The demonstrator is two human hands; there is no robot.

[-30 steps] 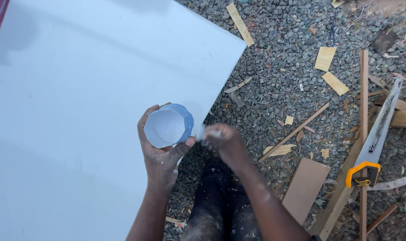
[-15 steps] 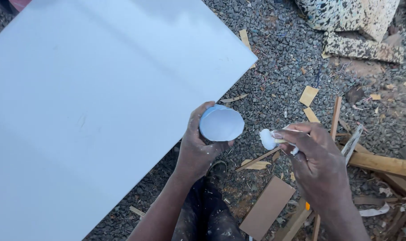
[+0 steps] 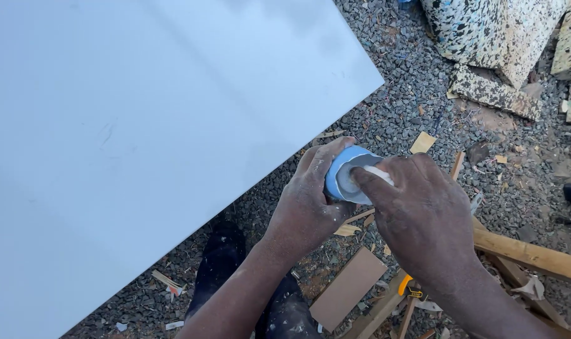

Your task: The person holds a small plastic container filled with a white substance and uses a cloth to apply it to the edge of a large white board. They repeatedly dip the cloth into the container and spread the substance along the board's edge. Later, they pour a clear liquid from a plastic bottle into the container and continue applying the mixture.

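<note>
My left hand [image 3: 310, 201] grips a small round blue container [image 3: 345, 169] with a pale inside, its mouth tilted to the right. My right hand [image 3: 423, 213] is at the container's mouth, its fingers pinching a small white piece [image 3: 376, 174] that reaches into the opening. Both hands are dusted with white. They hover over the gravel just beyond the right edge of a large white board [image 3: 141, 138].
The gravel ground [image 3: 411, 81] is strewn with wood offcuts. A flat brown panel piece [image 3: 348, 289] lies below my hands. Wooden battens [image 3: 530, 254] run to the right. Speckled foam blocks [image 3: 492, 37] sit at the top right. A yellow tool handle [image 3: 408, 285] shows under my right wrist.
My right hand, apart from the container half a second ago, has come left to its mouth with the white piece. The view has shifted right along the board.
</note>
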